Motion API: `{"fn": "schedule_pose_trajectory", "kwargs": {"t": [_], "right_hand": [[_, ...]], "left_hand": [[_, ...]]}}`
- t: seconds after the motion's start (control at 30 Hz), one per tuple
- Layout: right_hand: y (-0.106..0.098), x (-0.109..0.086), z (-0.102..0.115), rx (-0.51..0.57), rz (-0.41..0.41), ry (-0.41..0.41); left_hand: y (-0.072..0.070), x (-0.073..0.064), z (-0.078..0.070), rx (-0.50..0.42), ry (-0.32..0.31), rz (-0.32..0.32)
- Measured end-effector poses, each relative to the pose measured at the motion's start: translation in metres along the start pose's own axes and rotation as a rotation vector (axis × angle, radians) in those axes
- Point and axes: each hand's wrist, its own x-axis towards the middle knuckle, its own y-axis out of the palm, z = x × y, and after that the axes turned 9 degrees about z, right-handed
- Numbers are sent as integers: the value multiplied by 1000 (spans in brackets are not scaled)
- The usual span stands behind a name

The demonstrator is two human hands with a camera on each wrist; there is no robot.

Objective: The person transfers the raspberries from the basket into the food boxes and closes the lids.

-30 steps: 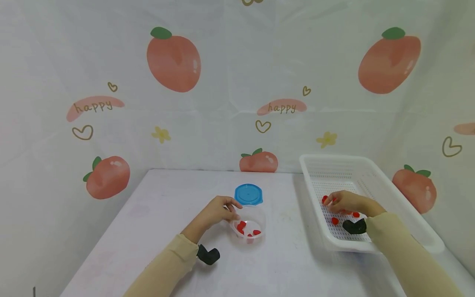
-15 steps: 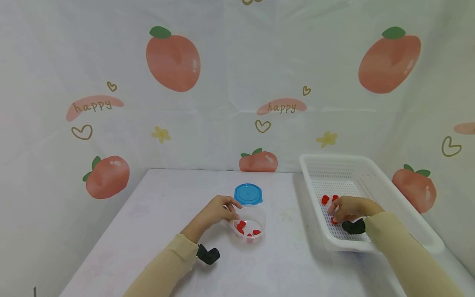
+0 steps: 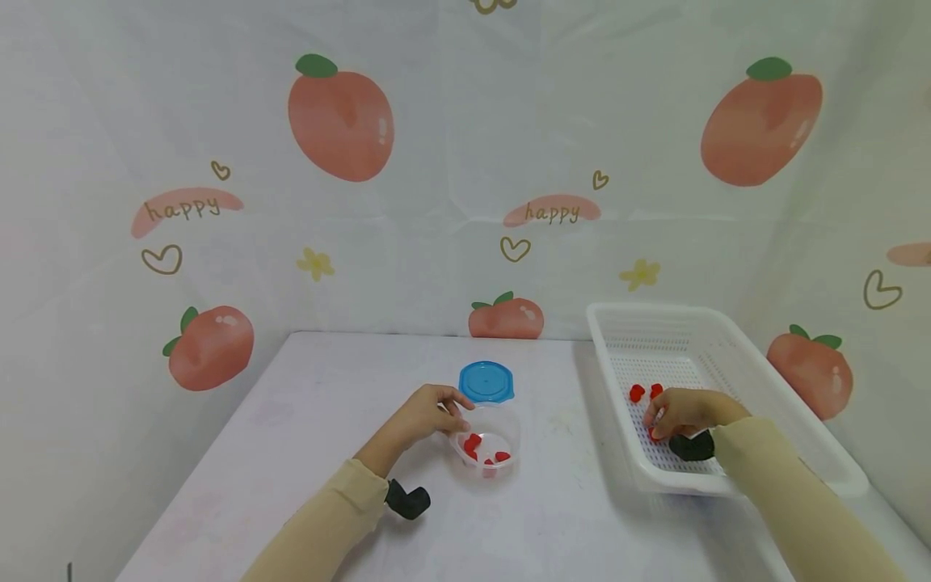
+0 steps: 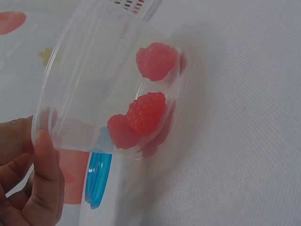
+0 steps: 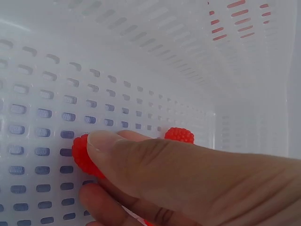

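Observation:
With thumb and fingers my left hand (image 3: 429,414) pinches the rim of a clear plastic tub (image 4: 80,108), which stands on the table. Several red raspberries (image 4: 146,113) lie at the tub's bottom. My right hand (image 3: 689,411) reaches down into a white slotted basket (image 3: 614,412) on the right. In the right wrist view its thumb and fingers pinch a raspberry (image 5: 83,154) close to the basket floor. Two more raspberries (image 3: 637,393) lie just beyond that hand; another red bit shows beneath the fingers, mostly hidden.
A blue lid (image 3: 486,381) lies flat on the table behind the tub. The basket's raised walls surround the right hand. A white cloth printed with fruit (image 3: 340,121) hangs behind the table (image 3: 553,517). Both wrists carry a black strap piece (image 3: 407,499).
My right hand has shifted nearer to me inside the basket, from the far raspberries to a closer one. Two raspberries behind it have come into view. The left hand stays on the tub.

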Motion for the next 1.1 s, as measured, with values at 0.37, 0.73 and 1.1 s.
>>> {"fn": "schedule_pose_trajectory", "kwargs": {"t": [0.37, 0.73, 1.1], "right_hand": [[-3, 0, 1, -36, -57, -139], [-11, -6, 7, -105, -197, -226], [-14, -16, 13, -28, -447, -314]], "left_hand": [[0, 0, 2, -8, 1, -1], [0, 1, 3, -3, 14, 4], [0, 3, 4, 1, -1, 2]]}}
